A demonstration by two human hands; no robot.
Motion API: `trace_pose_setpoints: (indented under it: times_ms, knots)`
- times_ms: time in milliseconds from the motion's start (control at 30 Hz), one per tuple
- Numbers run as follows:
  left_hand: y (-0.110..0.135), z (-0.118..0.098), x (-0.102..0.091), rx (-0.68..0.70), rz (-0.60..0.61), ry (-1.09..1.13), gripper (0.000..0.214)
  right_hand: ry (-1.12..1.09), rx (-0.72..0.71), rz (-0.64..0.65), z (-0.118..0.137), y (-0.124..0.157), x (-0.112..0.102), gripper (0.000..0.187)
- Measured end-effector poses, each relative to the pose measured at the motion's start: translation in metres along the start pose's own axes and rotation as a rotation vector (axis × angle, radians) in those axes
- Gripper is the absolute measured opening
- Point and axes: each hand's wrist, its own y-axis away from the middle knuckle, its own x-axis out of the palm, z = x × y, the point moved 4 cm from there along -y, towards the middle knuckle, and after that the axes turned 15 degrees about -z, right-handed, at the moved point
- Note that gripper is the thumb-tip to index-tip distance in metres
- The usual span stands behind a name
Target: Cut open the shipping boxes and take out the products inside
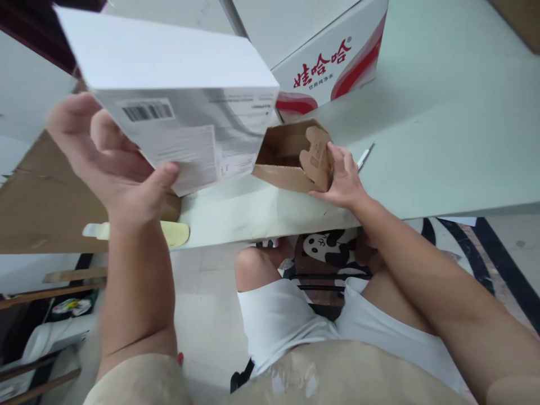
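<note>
Head: carton [283, 176] near table edge [442, 210]

The white box [189, 107] looks smooth and glossy, the small carton [287, 177] matt cardboard, the tabletop [442, 140] smooth.

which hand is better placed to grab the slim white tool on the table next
Probably the right hand: it is close beside the slim white tool, though busy gripping the brown box. The left hand is farther away, holding the white box.

Small print [192, 157] on the white box [177, 101] is blurred; the box hides fingertips of the left hand [120, 169]. Brown cardboard [521, 19], far right, is cut off.
</note>
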Motion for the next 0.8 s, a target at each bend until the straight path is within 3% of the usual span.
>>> trace_pose_setpoints:
  times_ms: [100,233,333,400,467,533,600,667,700,733,800]
  knots:
    - [0.031,-0.044,0.022,0.291,0.162,0.066,0.131,0.039,0.059,-0.036,-0.013,-0.002,0.004,0.140]
    - [0.069,-0.111,0.038,0.343,0.253,-0.137,0.105,0.029,0.087,0.018,-0.022,-0.002,0.003,0.143]
    - [0.100,-0.145,0.036,0.395,0.425,-0.265,0.075,0.033,0.110,0.099,-0.022,-0.001,-0.005,0.146]
    - [0.122,-0.151,0.029,0.390,0.481,-0.231,0.061,0.001,0.093,0.137,-0.017,-0.002,-0.015,0.136]
    - [0.143,-0.146,0.016,0.350,0.451,-0.190,0.056,-0.076,0.062,0.085,-0.010,-0.004,-0.027,0.114]
    - [0.163,-0.134,0.004,0.289,0.409,-0.238,0.053,-0.144,0.046,-0.105,0.000,-0.007,-0.043,0.093]
    - [0.179,-0.124,-0.006,0.262,0.426,-0.320,0.049,-0.182,0.062,-0.378,0.016,-0.004,-0.060,0.073]
    - [0.189,-0.124,-0.012,0.293,0.473,-0.320,0.048,-0.268,0.154,-0.503,0.039,0.008,-0.071,0.054]
    - [0.193,-0.128,-0.014,0.328,0.484,-0.281,0.048,-0.344,0.233,-0.447,0.054,0.017,-0.072,0.049]
    - [0.195,-0.133,-0.016,0.366,0.482,-0.231,0.049,-0.428,0.317,-0.311,0.071,0.028,-0.069,0.048]
    - [0.198,-0.141,-0.016,0.422,0.456,-0.146,0.049,-0.559,0.431,0.105,0.110,0.057,-0.060,0.063]
